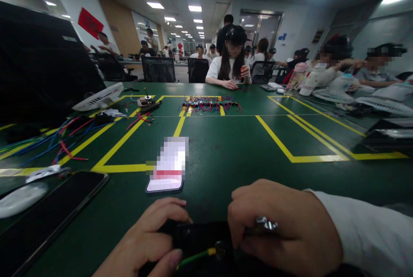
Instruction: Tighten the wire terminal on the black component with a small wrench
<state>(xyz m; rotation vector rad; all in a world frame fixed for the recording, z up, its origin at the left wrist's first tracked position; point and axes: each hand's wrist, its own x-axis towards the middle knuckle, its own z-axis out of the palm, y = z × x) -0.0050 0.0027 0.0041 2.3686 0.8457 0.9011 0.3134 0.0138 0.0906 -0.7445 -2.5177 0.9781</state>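
Observation:
At the bottom edge my left hand (146, 242) grips the left end of a black block-shaped part (200, 240), thumb and fingers closed on it. A green wire with a yellow sleeve (196, 256) runs into this part. My right hand (284, 229), in a white sleeve, is closed over the part's right side and pinches a small shiny metal piece (267, 223) on top of it. A lit phone (167, 169) lies on the green table (226, 148) just beyond my hands.
A dark phone or tablet (48, 219) lies at the near left beside loose blue and red wires (58, 139). A bundle of red and blue wires (209, 104) sits mid-table. A white fan (98, 96) stands left. People sit across and to the right.

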